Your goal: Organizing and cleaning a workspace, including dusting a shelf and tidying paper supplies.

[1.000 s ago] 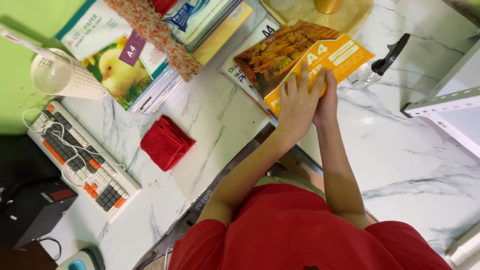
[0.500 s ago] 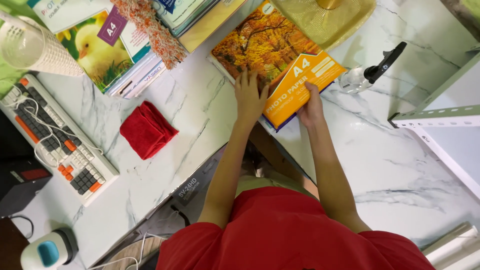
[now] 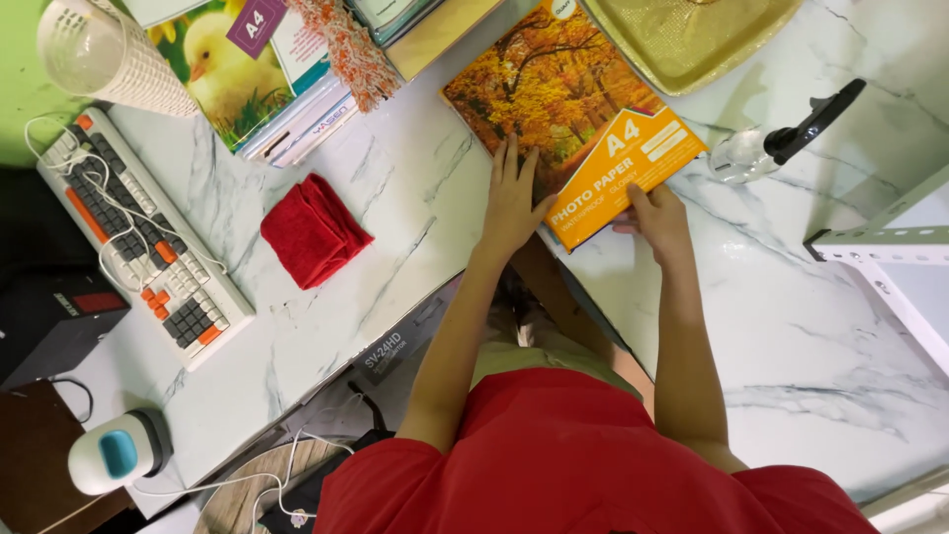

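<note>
A flat pack of photo paper, printed with autumn trees and an orange band, lies on the white marble counter. My left hand rests flat on the pack's near left edge, fingers spread and partly on the counter. My right hand grips the pack's near corner at the orange band, with the fingers curled over its edge.
A folded red cloth lies to the left. Further left are a grey and orange keyboard, a white mesh cup and a stack of paper packs with a chick picture. A gold tray, a spray bottle and a white frame sit to the right.
My hands, together on top of the pack a second ago, have spread apart to its near edge. The pack now lies flatter on the counter.
</note>
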